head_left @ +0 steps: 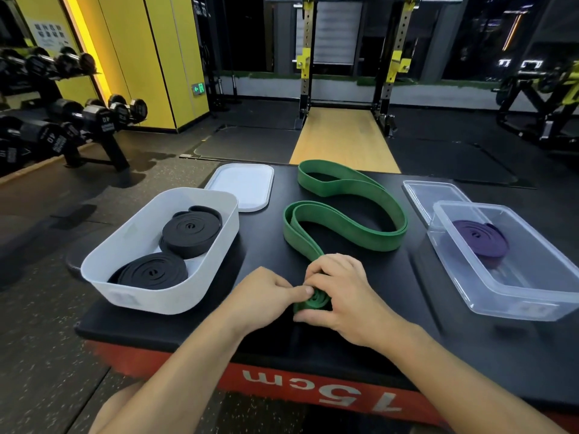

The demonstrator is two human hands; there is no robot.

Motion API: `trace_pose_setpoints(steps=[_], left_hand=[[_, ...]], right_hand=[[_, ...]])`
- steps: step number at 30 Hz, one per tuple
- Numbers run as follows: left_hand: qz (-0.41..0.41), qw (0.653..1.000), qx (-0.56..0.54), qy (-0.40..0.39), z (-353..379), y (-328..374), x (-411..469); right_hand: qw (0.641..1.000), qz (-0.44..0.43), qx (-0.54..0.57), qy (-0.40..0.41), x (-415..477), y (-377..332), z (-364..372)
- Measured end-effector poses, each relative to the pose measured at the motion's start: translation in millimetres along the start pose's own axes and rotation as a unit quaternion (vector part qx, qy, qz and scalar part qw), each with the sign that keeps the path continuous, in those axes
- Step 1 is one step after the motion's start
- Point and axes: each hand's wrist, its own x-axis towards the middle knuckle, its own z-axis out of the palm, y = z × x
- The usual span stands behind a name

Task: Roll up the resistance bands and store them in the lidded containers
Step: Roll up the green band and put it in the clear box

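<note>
A long green resistance band (360,211) snakes across the black box top, its near end wound into a small coil. My left hand (266,292) pinches that coil from the left and my right hand (341,292) curls round it from the right. The white container (131,245) on the left holds two rolled black bands (188,233). A rolled purple band (479,239) lies in the clear container (532,296) on the right.
The white lid (241,186) lies behind the white container, and the clear lid (432,192) behind the clear one. The black top (407,333) belongs to a red plyo box marked 15 cm. Dumbbell racks stand far left, a squat rack ahead.
</note>
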Motion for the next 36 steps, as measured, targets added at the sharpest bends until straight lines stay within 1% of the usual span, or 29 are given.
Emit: trace_pose_setpoints(steps=[2, 4, 8, 10, 14, 16, 18, 22, 28, 31, 33, 36], left_hand=[[-0.019, 1.0, -0.005, -0.021, -8.1, -2.1, 0.5], [-0.019, 1.0, -0.008, -0.02, -13.7, -4.2, -0.3], [-0.002, 0.997, -0.055, 0.048, -6.7, -14.9, -5.3], [0.018, 0.996, -0.054, 0.071, 3.8, -17.9, -10.6], [0.032, 0.99, -0.045, 0.132, 16.6, -11.9, -24.4], [0.035, 0.99, -0.061, 0.122, 15.0, -10.5, -23.3], [0.037, 0.991, -0.086, 0.096, 12.2, -10.6, -20.7], [0.019, 0.979, -0.192, 0.063, 11.5, -11.0, -15.8], [0.014, 0.981, -0.187, 0.058, 11.3, -10.7, -12.8], [0.013, 0.984, -0.171, 0.043, 7.9, -9.6, -9.0], [0.017, 0.987, -0.153, 0.048, 7.0, -9.8, -8.0], [0.025, 0.986, -0.15, 0.072, 8.6, -13.3, -9.5]], right_hand=[[1.0, -0.01, -0.013, 0.003, 3.6, -5.1, 5.2], [0.999, -0.02, -0.034, 0.0, 5.8, -9.1, 9.7], [0.996, -0.028, -0.08, -0.004, 3.5, -11.3, 11.4], [0.995, -0.037, -0.095, -0.003, 4.3, -12.7, 9.5], [0.996, -0.033, -0.078, 0.005, 6.3, -13.1, 9.4], [0.998, -0.019, -0.051, 0.01, 4.1, -9.9, 12.6], [1.0, -0.013, -0.022, 0.014, 2.7, -6.7, 15.0], [1.0, -0.011, 0.005, 0.022, 3.6, -3.6, 18.0], [0.999, 0.017, 0.007, 0.035, 1.2, -4.6, 16.5], [0.998, 0.02, -0.047, 0.046, 1.0, -4.9, 15.8], [0.995, 0.006, -0.097, 0.024, 2.0, -8.2, 10.1], [0.991, -0.022, -0.122, -0.056, 1.9, -11.5, -1.9]])
